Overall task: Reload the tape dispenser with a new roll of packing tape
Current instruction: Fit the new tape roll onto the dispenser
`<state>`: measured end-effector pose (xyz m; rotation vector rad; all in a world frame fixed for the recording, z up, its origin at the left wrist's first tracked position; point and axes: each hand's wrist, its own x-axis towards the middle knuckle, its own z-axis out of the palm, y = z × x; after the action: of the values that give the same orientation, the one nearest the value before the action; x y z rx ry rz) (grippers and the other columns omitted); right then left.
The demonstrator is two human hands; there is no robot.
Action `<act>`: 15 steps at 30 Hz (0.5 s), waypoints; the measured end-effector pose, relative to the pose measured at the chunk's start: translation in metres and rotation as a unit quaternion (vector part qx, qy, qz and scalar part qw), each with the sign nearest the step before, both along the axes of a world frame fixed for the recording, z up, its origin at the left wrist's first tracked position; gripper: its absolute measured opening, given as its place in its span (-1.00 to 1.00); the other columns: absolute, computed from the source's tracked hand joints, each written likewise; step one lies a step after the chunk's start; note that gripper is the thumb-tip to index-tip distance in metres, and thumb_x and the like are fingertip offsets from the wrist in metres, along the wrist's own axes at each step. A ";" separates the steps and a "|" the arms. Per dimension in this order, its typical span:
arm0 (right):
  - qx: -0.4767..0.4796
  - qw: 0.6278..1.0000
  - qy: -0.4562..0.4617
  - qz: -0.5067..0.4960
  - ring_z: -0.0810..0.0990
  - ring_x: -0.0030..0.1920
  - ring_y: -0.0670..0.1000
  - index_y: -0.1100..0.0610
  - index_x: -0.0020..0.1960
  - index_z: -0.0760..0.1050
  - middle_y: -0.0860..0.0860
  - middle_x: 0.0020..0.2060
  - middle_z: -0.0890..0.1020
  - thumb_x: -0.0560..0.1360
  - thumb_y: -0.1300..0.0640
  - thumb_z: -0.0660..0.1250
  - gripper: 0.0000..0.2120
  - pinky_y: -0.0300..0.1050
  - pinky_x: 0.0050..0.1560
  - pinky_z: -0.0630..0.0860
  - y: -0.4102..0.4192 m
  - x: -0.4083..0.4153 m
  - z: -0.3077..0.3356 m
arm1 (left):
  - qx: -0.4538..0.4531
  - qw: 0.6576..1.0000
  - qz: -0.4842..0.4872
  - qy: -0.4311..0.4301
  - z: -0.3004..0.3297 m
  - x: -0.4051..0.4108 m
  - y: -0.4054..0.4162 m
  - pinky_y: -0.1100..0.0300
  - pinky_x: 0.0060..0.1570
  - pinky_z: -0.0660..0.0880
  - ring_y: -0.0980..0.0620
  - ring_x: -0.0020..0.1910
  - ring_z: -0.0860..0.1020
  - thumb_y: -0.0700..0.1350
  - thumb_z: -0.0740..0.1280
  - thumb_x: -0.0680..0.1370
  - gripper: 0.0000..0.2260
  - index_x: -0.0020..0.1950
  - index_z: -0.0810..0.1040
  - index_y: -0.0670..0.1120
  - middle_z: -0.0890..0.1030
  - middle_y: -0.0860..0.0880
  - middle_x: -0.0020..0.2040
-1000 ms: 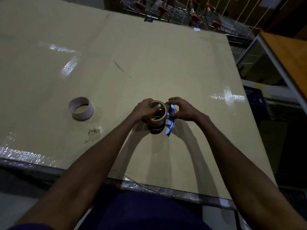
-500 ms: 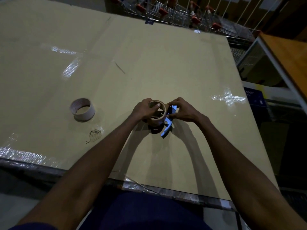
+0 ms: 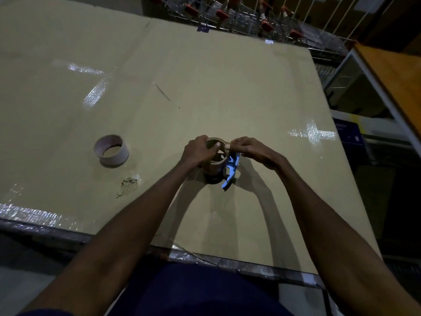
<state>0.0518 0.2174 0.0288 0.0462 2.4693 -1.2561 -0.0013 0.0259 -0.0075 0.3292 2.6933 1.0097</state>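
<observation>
- A brown roll of packing tape point(image 3: 215, 156) is held upright over the table point(image 3: 205, 87), near its front edge, between the two hands.
- The roll is gripped by the left hand point(image 3: 197, 151), whose fingers are curled round its left side, with the thumb laid inside the core.
- The top right rim of the roll is pinched by the curled fingertips of the right hand point(image 3: 251, 149).
- A blue tape dispenser point(image 3: 231, 171) is seen touching the roll's right side, its handle pointed down toward the table's front edge; whether the roll is seated on it cannot be told.
- A second, paler roll point(image 3: 111, 150) is lying flat on the table, well apart to the left.
- Shopping trolleys point(image 3: 239, 19) are parked beyond the table's far edge.
</observation>
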 end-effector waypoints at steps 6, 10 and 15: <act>0.031 0.998 0.028 -0.046 0.48 0.24 0.04 0.17 -0.02 0.70 0.05 0.25 0.51 0.48 0.05 0.46 -0.80 0.04 0.27 0.41 -0.001 0.000 -0.011 | 0.039 0.999 0.032 -0.003 -0.001 0.003 0.000 0.06 -0.12 0.61 -0.10 -0.15 0.62 0.24 0.34 0.52 -0.58 -0.05 0.63 -0.14 0.67 -0.08 -0.12; 0.031 0.996 0.054 -0.057 0.54 0.17 0.06 0.17 -0.06 0.66 0.06 0.12 0.60 0.40 0.02 0.50 -0.77 0.13 0.28 0.46 0.001 -0.001 -0.016 | 0.052 0.998 0.045 -0.015 -0.005 0.002 -0.004 -0.03 -0.16 0.62 -0.12 -0.21 0.65 0.27 0.31 0.53 -0.52 -0.10 0.67 -0.16 0.68 -0.12 -0.20; 0.079 0.995 0.057 -0.031 0.52 0.18 0.05 0.05 0.15 0.54 0.05 0.17 0.53 0.37 -0.01 0.55 -0.60 0.03 0.25 0.49 -0.003 -0.006 -0.021 | 0.014 0.999 0.043 -0.027 -0.016 0.007 -0.008 0.09 -0.29 0.44 -0.16 -0.20 0.64 0.28 0.27 0.56 -0.51 -0.18 0.64 -0.14 0.66 -0.12 -0.25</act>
<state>0.0458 0.2144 0.0075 0.0954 2.6813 -1.1131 0.0058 0.0182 -0.0235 0.1891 2.6676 1.0656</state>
